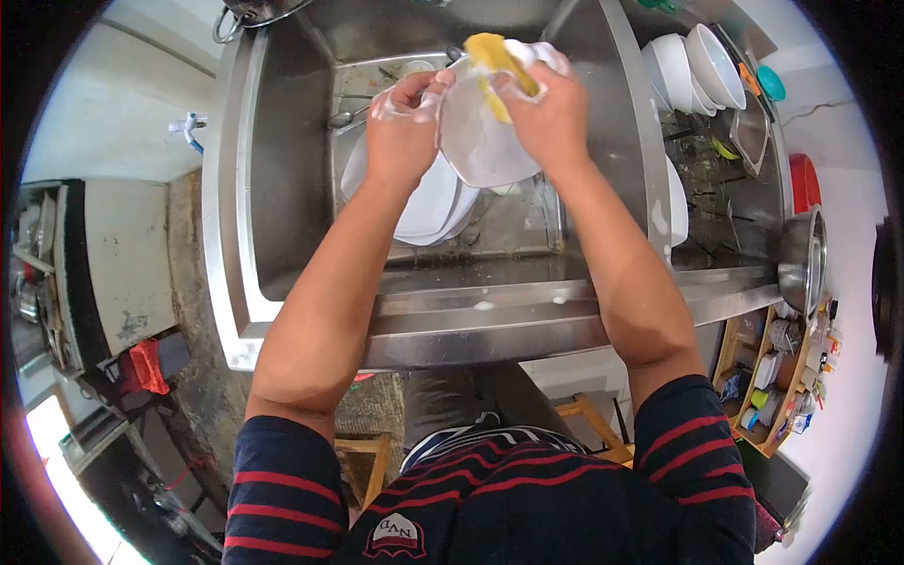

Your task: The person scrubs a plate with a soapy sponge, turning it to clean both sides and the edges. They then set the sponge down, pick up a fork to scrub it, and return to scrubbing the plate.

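Note:
Above the steel sink [311, 179], a white plate [485, 146] is held up in my left hand [410, 118], which grips its left edge with soapy fingers. My right hand [546, 104] is closed round a yellow sponge [494, 61] at the plate's upper right, with white foam on the fingers. Below the hands, several white plates [433, 202] lie stacked on the sink floor, partly hidden by my left forearm. Spoons [341, 120] rest at the sink's left side.
White bowls [711, 71] and a metal tray [750, 132] stand in the right-hand compartment. Metal bowls [802, 259] sit at its right corner. A pot [264, 9] is at the top left. A wooden shelf [767, 377] with small items stands lower right.

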Demonstrator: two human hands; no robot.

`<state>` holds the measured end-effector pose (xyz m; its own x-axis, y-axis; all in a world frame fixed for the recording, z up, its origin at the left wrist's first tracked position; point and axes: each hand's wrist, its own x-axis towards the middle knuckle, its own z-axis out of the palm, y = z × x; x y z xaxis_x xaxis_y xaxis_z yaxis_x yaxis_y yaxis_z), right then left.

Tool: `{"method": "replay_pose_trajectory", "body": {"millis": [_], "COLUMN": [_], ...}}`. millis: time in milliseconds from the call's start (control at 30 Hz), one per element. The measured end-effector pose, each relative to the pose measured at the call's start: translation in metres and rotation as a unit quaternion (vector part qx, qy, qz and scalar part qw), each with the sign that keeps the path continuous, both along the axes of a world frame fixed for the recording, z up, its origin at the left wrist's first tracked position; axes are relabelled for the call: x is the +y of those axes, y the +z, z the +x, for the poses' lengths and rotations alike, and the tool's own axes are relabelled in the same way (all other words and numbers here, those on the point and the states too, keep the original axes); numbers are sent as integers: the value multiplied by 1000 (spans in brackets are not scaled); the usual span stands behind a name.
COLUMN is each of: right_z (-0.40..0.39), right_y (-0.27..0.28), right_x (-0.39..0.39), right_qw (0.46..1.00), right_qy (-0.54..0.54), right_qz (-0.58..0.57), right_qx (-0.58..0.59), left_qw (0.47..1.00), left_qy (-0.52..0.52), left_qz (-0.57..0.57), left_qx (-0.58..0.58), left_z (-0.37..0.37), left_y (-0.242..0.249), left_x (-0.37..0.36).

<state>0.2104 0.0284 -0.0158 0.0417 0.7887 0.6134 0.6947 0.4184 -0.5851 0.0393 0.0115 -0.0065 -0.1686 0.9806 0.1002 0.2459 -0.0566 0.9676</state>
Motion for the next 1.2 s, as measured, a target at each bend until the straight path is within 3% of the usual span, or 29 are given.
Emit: {"method": "replay_pose_trajectory", "body": {"millis": [67, 133, 267, 333, 367, 533, 667, 733, 800, 867, 900, 967, 1000, 1100, 1200], "right_z": [-13, -30, -30, -31, -33, -12, 26, 35, 38, 35, 24, 5, 5, 11, 31], "right_y": [4, 23, 20, 19, 21, 20, 23, 23, 13, -7, -4, 0, -2, -7, -6], "right_x": [-5, -23, -27, -33, -37, -29, -15, -11, -3, 3, 0, -8, -6, 4, 11], "right_qw": [997, 995, 991, 986, 979, 936, 934, 962, 969, 986, 986, 981, 981, 986, 995], "right_qy": [31, 94, 133, 158, 191, 331, 318, 170, 119, 84, 84, 181, 180, 151, 24], "right_qz": [54, -14, -26, -45, -66, -114, -157, -206, -203, -88, -89, -55, -57, -10, -19], "right_qx": [-39, 17, -15, -20, -2, 33, -47, -57, -76, -114, -114, -42, -42, -70, -94], "left_qw": [1000, 993, 991, 976, 975, 966, 968, 968, 969, 970, 971, 972, 977, 976, 974], "left_qy": [-3, 16, 14, 38, 89, 89, 101, 30, 16, 4, -23, -50, -64, -89, -79], "left_qz": [1, 3, -11, -31, -39, -70, -108, -94, -107, -121, -128, -134, -118, -111, -108], "left_qx": [-5, -115, -131, -212, -200, -234, -202, -232, -222, -212, -200, -187, -166, -166, -181], "left_z": [-1, 0, -11, -17, -16, -27, -28, -34, -33, -31, -29, -26, -25, -23, -26], "left_y": [-5, -3, -2, -17, -9, -13, 1, -5, -4, -4, -6, -10, -13, -14, -8], "left_x": [2, 0, 5, 15, 15, 20, 16, 21, 20, 17, 15, 14, 13, 12, 13]}}
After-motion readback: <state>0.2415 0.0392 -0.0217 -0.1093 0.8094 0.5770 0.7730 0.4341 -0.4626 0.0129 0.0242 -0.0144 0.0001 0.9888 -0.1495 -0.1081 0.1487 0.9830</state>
